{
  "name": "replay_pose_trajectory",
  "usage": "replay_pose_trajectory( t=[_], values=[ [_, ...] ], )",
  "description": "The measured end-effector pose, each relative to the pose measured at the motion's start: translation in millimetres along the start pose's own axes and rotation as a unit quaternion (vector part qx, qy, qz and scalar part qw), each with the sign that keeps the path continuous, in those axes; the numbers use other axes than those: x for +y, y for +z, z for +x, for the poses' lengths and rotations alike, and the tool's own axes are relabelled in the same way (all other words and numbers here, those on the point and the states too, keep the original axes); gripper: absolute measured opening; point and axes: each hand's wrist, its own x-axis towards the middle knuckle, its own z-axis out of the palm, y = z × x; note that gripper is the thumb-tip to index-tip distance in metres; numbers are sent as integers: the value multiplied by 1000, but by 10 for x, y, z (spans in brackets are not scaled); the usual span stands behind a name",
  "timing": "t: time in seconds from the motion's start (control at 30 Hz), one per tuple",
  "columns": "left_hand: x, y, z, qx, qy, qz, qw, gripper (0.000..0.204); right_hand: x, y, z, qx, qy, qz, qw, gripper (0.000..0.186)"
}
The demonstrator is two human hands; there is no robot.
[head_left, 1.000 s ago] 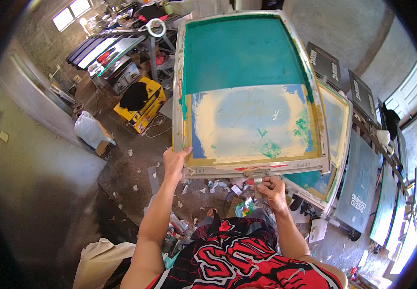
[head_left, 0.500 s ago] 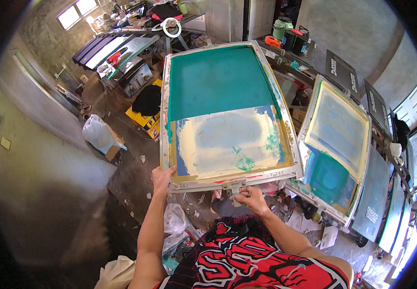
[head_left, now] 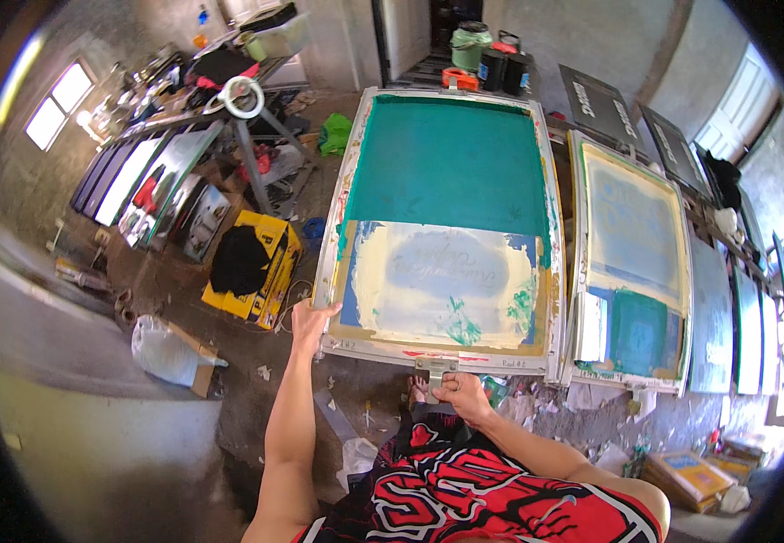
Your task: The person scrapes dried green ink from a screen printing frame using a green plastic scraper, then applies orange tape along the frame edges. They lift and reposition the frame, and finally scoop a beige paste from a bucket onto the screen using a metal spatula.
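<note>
A large screen printing frame (head_left: 383, 351) lies flat in front of me, with pale, worn rails. Its far half is solid green mesh (head_left: 451, 163). The near half has cream borders, blue edges, green smears and a pale translucent oval with faint lettering. My left hand (head_left: 312, 324) grips the near left corner, thumb on top and fingers hidden beneath. At the middle of the near rail sits a metal bracket (head_left: 435, 366), and my right hand (head_left: 463, 395) is closed on its lower part. What supports the frame from below is hidden.
A second screen frame (head_left: 579, 271) lies close on the right, beside several dark panels (head_left: 712, 317). Left stand a yellow box (head_left: 274, 271) with black cloth on it and a white bag (head_left: 161, 348). Green and black containers (head_left: 471, 45) stand beyond. Litter covers the floor.
The frame in my hands has swung round and now lies nearly parallel to the second frame. My view has turned too. Both hands keep their holds.
</note>
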Motion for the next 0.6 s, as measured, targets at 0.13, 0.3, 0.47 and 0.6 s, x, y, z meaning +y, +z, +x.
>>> replay_pose_trajectory(
  t=[0.13,0.3,0.47,0.6],
  values=[
    [180,89,602,-55,9,-7,998,34,-205,77,236,44,-5,3,999,24],
    [288,139,918,-79,3,10,997,31,-214,187,452,76,0,42,996,22],
    [352,209,960,-70,5,44,997,33,-121,216,598,97,-19,59,993,24],
    [278,182,1101,-65,35,79,994,37,-84,362,656,147,-14,177,973,33]
  ],
)
